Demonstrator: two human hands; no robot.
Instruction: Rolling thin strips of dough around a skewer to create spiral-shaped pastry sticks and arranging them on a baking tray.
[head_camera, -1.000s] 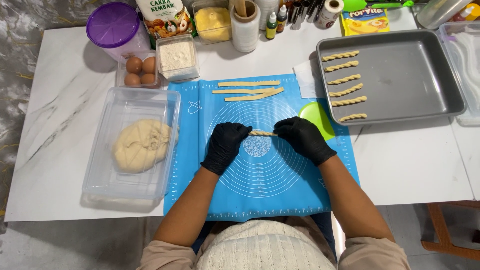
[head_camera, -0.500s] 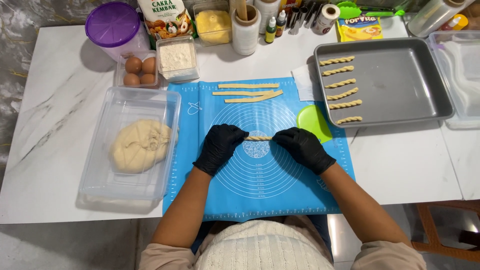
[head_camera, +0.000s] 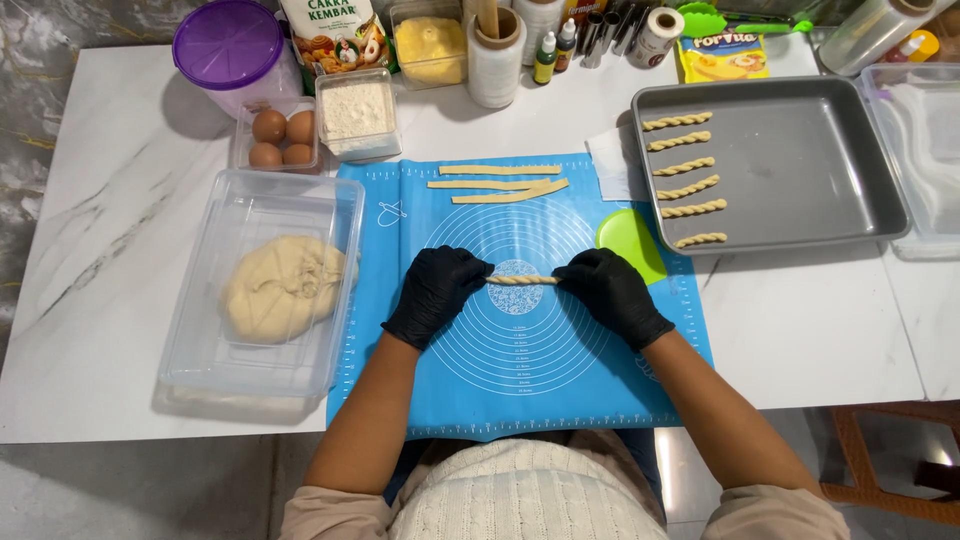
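Both my hands wear black gloves and pinch the two ends of a short twisted dough stick (head_camera: 522, 280) over the middle of a blue silicone mat (head_camera: 520, 380). My left hand (head_camera: 436, 293) grips its left end, my right hand (head_camera: 610, 294) its right end. Three flat dough strips (head_camera: 500, 184) lie at the mat's far edge. A grey baking tray (head_camera: 810, 170) to the right holds several twisted sticks (head_camera: 684, 182) in a column.
A clear plastic tub (head_camera: 200, 300) with a dough ball (head_camera: 283, 288) sits to the left. A green scraper (head_camera: 630, 240) lies on the mat's right side. Eggs (head_camera: 278, 140), a flour box (head_camera: 357, 112), a purple-lidded jar (head_camera: 225, 50), bottles and packets line the back of the white table (head_camera: 100, 220).
My hands have stayed on the dough stick's ends, turning it slightly. The view has shifted a little; nothing else moved.
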